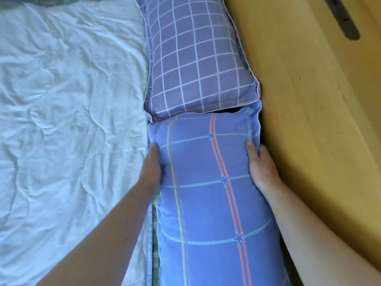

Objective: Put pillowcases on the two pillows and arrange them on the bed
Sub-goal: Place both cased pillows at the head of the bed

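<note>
The blue pillow [206, 203] lies at lower centre, its top end touching the grid pillow [195, 58] above. Both hands, left [151, 168] and right [261, 170], grip its sides, thumbs on top. White quilt [61, 100] lies left and a wooden headboard [309, 100] right.

Blue pillow [206, 213] cut btm; grid pillow [191, 48] top.
</note>
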